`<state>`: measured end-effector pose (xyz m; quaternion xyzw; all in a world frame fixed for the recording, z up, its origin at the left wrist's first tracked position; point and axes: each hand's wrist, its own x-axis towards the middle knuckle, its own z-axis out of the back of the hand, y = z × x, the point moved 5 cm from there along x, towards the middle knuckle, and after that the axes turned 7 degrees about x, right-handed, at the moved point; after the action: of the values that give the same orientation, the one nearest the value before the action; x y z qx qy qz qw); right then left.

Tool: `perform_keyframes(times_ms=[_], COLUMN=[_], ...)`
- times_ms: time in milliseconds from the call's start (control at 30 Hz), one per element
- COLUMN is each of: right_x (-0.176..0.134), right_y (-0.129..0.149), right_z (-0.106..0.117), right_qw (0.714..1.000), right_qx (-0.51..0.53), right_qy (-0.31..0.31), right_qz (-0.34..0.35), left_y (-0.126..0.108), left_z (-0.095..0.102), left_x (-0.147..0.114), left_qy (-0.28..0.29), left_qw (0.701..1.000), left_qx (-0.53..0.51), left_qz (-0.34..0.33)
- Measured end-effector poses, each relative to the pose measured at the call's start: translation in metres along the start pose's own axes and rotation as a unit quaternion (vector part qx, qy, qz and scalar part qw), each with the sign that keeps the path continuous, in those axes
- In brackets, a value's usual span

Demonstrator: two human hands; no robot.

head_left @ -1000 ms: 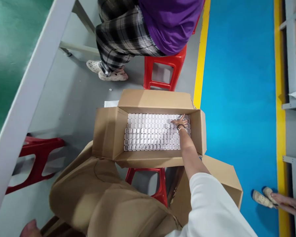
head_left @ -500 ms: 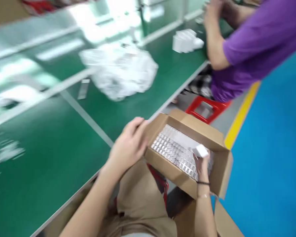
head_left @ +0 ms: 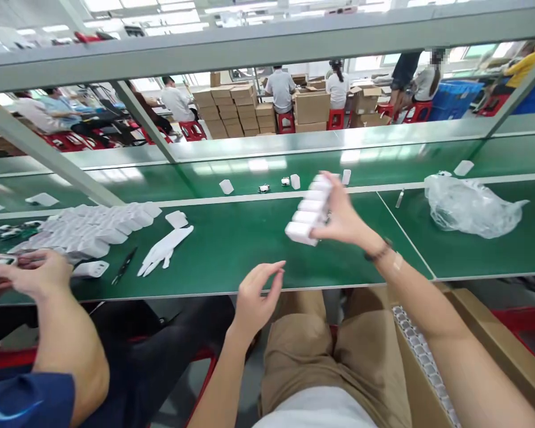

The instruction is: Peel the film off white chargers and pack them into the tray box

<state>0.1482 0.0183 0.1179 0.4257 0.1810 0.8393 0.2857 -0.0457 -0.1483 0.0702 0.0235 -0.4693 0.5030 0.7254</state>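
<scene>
My right hand [head_left: 344, 217] holds a row of several small white plastic cases [head_left: 308, 209] in the air above the green table [head_left: 241, 244]. My left hand [head_left: 256, 297] hovers open and empty at the table's near edge, just below and left of the cases. Beside my right thigh stands an open cardboard box [head_left: 490, 339] with several clear trays of small parts [head_left: 421, 353] showing inside it.
A co-worker's hands [head_left: 31, 273] work at the left beside a heap of white cases [head_left: 89, 229], a white glove [head_left: 163, 249] and a black tool [head_left: 123, 266]. A crumpled plastic bag [head_left: 468, 205] lies at the right. Loose white cases dot the far strip. People and stacked cartons fill the background.
My view swung from the box by the floor up to the table. My right hand took white cases out of the box and lifted them over the table; my left hand left the box flap.
</scene>
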Motion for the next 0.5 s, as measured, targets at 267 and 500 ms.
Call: perform_keyframes(times_ms=[267, 500], right_x=[0.150, 0.181], right_y=[-0.004, 0.016], right_z=[-0.203, -0.174], right_qw=[0.883, 0.871], right_qx=[-0.072, -0.062], right_qy=[0.434, 0.448], right_qz=[-0.163, -0.189], left_y=[0.053, 0.052], left_z=[0.083, 0.080], left_x=[-0.095, -0.103], left_qy=[-0.064, -0.049], left_qw=[0.979, 0.976], left_qx=[0.116, 0.126], left_qz=[0.156, 0.170])
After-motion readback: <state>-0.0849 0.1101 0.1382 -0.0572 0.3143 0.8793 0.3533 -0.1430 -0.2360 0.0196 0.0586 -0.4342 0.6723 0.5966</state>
